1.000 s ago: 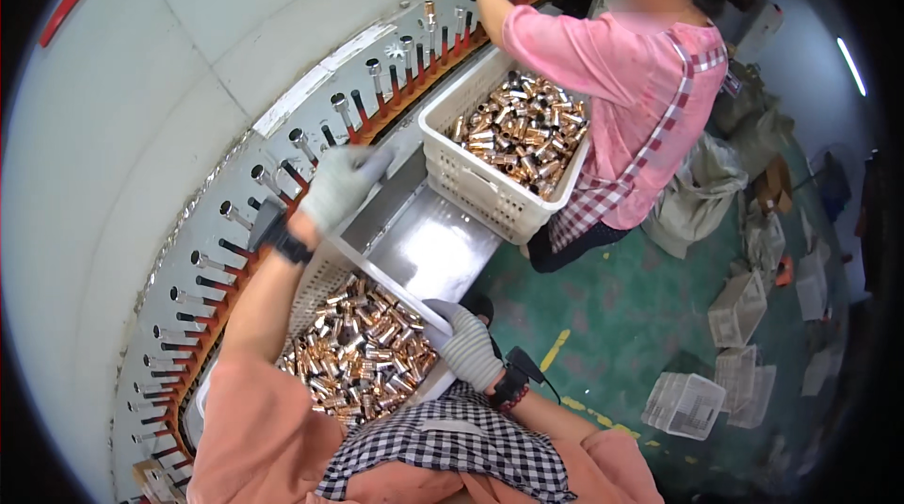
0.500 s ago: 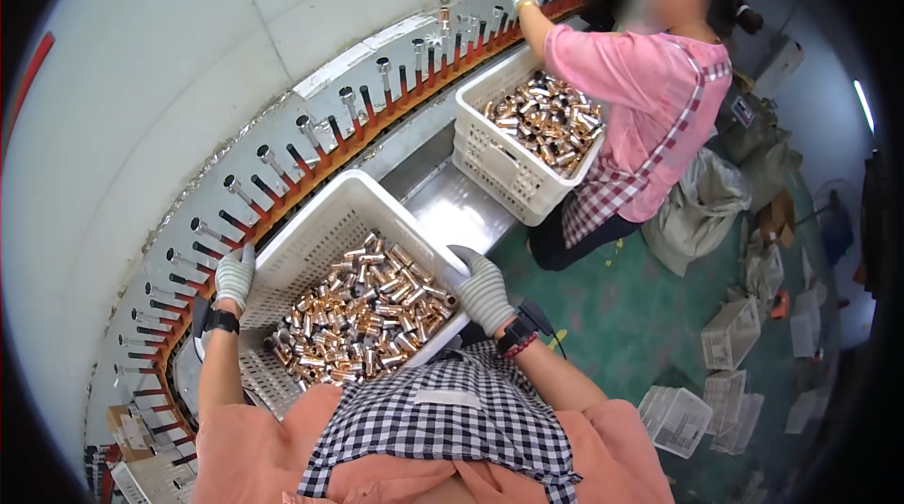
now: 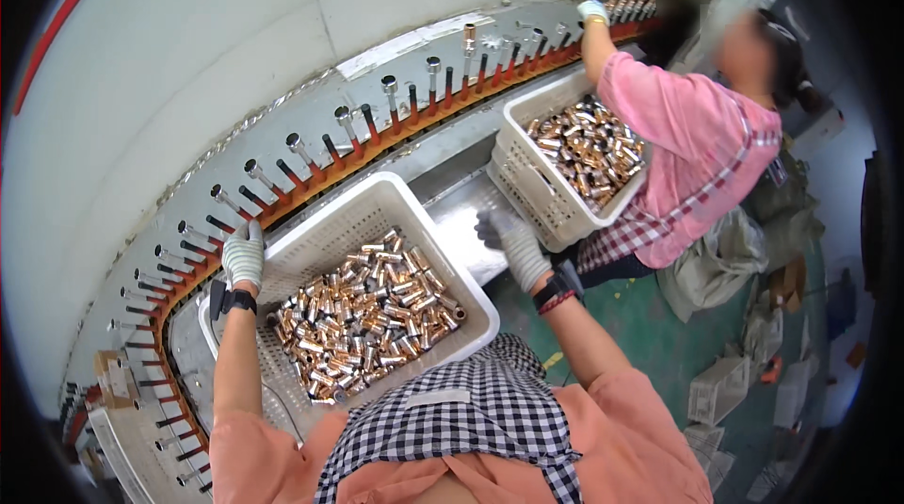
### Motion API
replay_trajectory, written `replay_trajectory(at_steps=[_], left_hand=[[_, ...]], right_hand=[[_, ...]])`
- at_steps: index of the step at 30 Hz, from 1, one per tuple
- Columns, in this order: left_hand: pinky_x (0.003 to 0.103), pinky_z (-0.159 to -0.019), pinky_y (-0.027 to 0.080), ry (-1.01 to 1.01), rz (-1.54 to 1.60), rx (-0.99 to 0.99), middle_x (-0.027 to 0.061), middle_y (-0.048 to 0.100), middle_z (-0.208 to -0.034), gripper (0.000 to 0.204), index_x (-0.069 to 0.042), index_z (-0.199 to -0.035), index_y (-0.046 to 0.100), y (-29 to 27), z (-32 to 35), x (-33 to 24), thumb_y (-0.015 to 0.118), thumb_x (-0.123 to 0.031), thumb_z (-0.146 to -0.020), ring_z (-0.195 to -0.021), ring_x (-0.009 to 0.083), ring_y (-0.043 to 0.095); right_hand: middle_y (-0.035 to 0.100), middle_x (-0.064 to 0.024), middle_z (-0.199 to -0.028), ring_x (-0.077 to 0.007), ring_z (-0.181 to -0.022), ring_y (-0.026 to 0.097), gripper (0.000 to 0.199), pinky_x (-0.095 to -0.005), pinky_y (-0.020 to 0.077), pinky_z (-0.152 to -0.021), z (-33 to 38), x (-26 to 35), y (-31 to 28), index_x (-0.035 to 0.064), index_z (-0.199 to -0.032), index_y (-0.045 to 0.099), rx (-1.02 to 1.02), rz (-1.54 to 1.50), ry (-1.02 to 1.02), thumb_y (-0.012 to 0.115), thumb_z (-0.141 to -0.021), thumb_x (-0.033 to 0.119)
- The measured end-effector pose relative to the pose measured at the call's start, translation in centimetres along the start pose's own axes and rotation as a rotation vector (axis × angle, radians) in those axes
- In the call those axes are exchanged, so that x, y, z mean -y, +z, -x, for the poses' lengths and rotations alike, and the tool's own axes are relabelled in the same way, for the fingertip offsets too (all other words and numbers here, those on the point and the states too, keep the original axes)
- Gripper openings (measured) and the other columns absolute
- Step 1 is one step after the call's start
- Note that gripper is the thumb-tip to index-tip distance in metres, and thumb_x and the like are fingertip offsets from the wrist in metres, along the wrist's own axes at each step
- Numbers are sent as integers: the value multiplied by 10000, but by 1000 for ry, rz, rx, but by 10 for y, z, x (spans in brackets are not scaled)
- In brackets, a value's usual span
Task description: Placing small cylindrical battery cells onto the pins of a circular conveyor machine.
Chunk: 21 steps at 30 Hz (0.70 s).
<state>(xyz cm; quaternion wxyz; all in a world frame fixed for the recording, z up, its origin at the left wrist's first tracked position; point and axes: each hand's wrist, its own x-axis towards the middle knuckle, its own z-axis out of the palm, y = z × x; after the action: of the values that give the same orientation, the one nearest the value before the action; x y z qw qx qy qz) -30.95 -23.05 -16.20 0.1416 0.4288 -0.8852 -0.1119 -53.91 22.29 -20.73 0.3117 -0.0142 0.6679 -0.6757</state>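
A white plastic crate [image 3: 476, 301] with perforated walls stands in front of me, partly filled with short shiny copper-and-silver cylinders [image 3: 377, 306]. My left hand [image 3: 243, 257], in a striped grey glove, lies closed over the crate's left rim, its fingertips close to the peg rack; part of its grip is hidden. Off the crate's right side is my right hand [image 3: 513, 242], gloved alike with dark fingertips. Its fingers are slightly blurred but reach out apart, holding nothing, above a metal surface [image 3: 461, 231] between the two crates.
A curved orange rail [image 3: 325, 186] carries upright pegs, some topped with silver cups, along a pale wall. On the right, a person in pink [image 3: 673, 118] works beside a second filled crate [image 3: 537, 193]. Sacks [image 3: 711, 264] and more crates [image 3: 720, 389] lie on the green floor.
My right hand has let go of the crate's right rim and moved toward the second crate. My left hand stays at the left rim. The view has shifted, and the other person's gloved hand moved along the rail.
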Motion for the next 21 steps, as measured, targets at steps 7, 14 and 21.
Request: replay_trajectory(at_steps=[7, 14, 21], left_hand=[[516, -849, 515, -120, -38, -66, 263, 705, -999, 443, -33, -1024, 756, 7, -7, 7, 538, -417, -990, -969, 454, 668], [498, -844, 518, -249, -29, -53, 276, 703, -1006, 440, -11, -1056, 745, 15, -15, -2, 549, -399, -988, -962, 457, 674], [476, -784, 505, -194, 110, -81, 278, 705, -927, 371, 13, -1041, 737, 17, -17, 5, 569, -313, -989, -842, 441, 682]], right_hand=[[678, -89, -1251, -188, -1125, 629, 571, -324, 470, -1002, -136, 146, 11, 54, -1371, 618, -1, 57, -388, 592, -1007, 493], [615, -224, -1380, -330, -1249, 616, 598, -445, 450, -1092, -233, 215, 59, 7, -1411, 541, -118, -493, -441, 592, -991, 429], [732, -132, -1100, -259, -989, 677, 511, -377, 516, -901, -272, 193, 107, 6, -1224, 678, -192, -204, -707, 525, -1043, 459]])
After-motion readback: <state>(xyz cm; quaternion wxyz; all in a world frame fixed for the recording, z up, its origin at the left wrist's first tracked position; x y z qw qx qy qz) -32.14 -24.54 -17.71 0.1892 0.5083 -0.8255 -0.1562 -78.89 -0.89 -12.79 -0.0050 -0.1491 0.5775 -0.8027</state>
